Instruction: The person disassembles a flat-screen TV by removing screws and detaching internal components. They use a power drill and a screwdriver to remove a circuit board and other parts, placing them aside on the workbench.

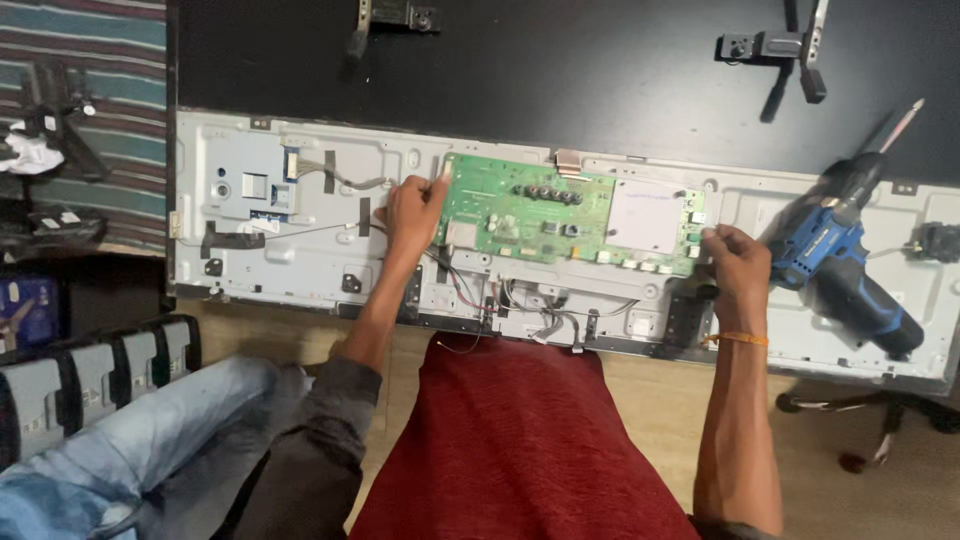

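Green circuit board (560, 215) sits on grey metal TV back chassis (300, 250). Left hand (413, 210) grip pinches board's left edge; right hand (735, 262) grip clenched at board's right edge. Blue cordless drill (845, 265) lies just right on chassis.

A white rectangular label (646, 215) sits on the right part of the green circuit board (520, 215)

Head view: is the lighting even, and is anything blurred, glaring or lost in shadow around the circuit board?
Head view: light falls evenly on the green circuit board and grey metal chassis, with no strong glare; the left hand and right hand look slightly soft; the blue cordless drill is readable; the black surface above swallows detail.
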